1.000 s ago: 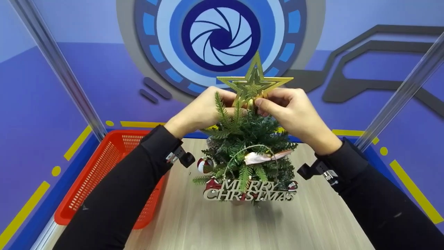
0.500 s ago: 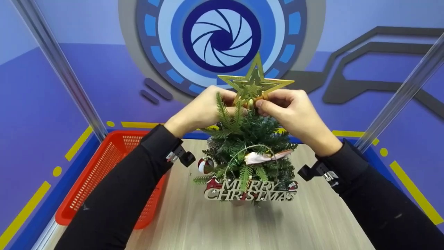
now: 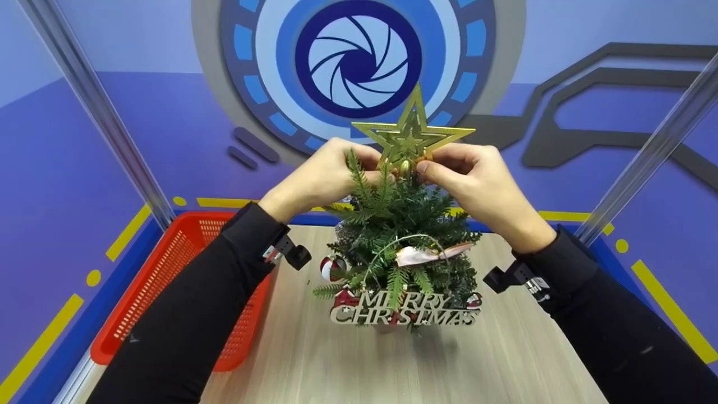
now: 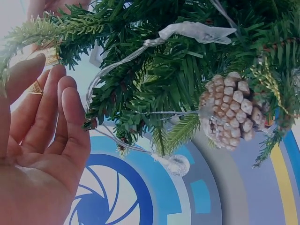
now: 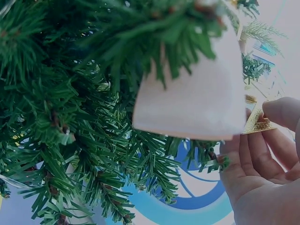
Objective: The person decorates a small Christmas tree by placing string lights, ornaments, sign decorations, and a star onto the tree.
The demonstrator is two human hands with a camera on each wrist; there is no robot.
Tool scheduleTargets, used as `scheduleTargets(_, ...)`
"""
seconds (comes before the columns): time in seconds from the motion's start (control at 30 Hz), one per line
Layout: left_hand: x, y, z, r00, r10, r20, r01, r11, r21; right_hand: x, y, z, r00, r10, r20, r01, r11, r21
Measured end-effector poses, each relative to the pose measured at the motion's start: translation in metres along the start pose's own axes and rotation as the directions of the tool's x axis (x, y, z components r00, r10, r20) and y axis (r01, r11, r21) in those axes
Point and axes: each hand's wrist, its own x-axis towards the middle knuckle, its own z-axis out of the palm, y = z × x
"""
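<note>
A gold star topper (image 3: 412, 132) stands upright at the top of a small green Christmas tree (image 3: 415, 216). My left hand (image 3: 325, 171) pinches the star's lower left point between thumb and fingers, partly behind a branch. The lower right point is pinched by my right hand (image 3: 471, 171). In the right wrist view, a gold corner of the star (image 5: 258, 119) shows between thumb and fingers. The left wrist view has a gold piece of the star (image 4: 51, 55) at the thumb tip. Foliage hides how the star's base meets the tree.
A silver "Merry Christmas" sign (image 3: 401, 308) hangs low on the tree front. Also on the tree are a red-and-white bauble (image 3: 333, 268), a pale pink ornament (image 3: 418, 256), a pinecone (image 4: 232, 110) and clear string lights (image 4: 176, 164). A red basket (image 3: 151, 280) sits left on the wooden table (image 3: 314, 365).
My left hand and forearm have shifted slightly to the left. The right hand, the star and the tree stay nearly where they were.
</note>
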Motion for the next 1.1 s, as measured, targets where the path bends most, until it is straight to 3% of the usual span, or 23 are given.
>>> scheduleTargets(0.27, -0.005, 0.001, -0.004, 0.999, -0.038, -0.003, 0.037, 0.999, -0.019, -0.001, 0.001, 0.001, 1.000, -0.010, -0.002, 0.010, 1.000, 0.006)
scheduleTargets(0.57, -0.020, 0.001, -0.025, 0.998, -0.054, -0.039, 0.050, 0.996, -0.080, -0.007, 0.002, -0.005, 1.000, 0.009, 0.014, -0.009, 0.998, 0.059)
scheduleTargets(0.77, -0.038, 0.001, -0.040, 0.990, -0.041, -0.132, 0.031, 0.997, -0.074, -0.015, 0.002, -0.013, 0.999, -0.024, -0.023, 0.026, 0.997, 0.067)
scheduleTargets(0.83, -0.045, -0.002, -0.043, 0.976, -0.009, -0.219, 0.009, 1.000, -0.002, -0.018, 0.001, -0.017, 0.997, -0.036, -0.061, 0.039, 0.997, 0.059)
scheduleTargets(0.93, -0.057, -0.011, -0.042, 0.925, 0.076, -0.373, -0.015, 0.986, 0.165, -0.026, 0.001, -0.024, 0.988, -0.060, -0.140, 0.064, 0.998, 0.026)
scheduleTargets(1.03, -0.069, -0.020, -0.038, 0.860, 0.181, -0.478, -0.005, 0.938, 0.347, -0.036, 0.004, -0.033, 0.971, -0.085, -0.223, 0.079, 0.996, -0.034)
scheduleTargets(1.1, -0.079, -0.021, -0.032, 0.828, 0.243, -0.505, -0.006, 0.905, 0.426, -0.044, 0.008, -0.039, 0.959, -0.103, -0.266, 0.088, 0.994, -0.067)
